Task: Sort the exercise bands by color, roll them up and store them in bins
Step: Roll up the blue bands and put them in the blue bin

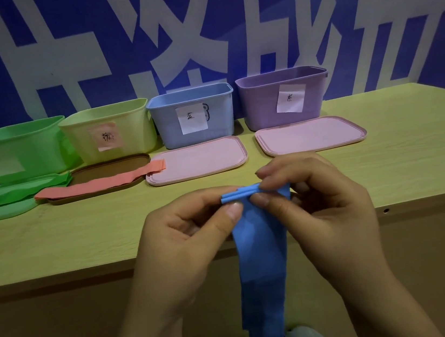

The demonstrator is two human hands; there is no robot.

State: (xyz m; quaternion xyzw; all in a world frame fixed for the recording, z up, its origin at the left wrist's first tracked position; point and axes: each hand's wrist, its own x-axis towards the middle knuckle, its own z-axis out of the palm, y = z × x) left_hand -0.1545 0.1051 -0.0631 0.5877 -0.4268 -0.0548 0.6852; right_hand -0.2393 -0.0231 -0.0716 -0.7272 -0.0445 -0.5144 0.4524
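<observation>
both hands pinch the rolled top end of a long flat blue rubber exercise band (pixel 260 248), the left hand (pixel 185 238) at its left tip, the right hand (pixel 321 200) close beside. the roll lies crosswise; the loose tail hangs down past the yellow-green table (pixel 84 243) edge. the pale blue plastic bin (pixel 170 127) straight ahead carries a white label reading 蓝.

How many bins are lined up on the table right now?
4: green bin far left, yellow bin next, blue bin centre, purple bin rightmost, all along the back wall.
</observation>
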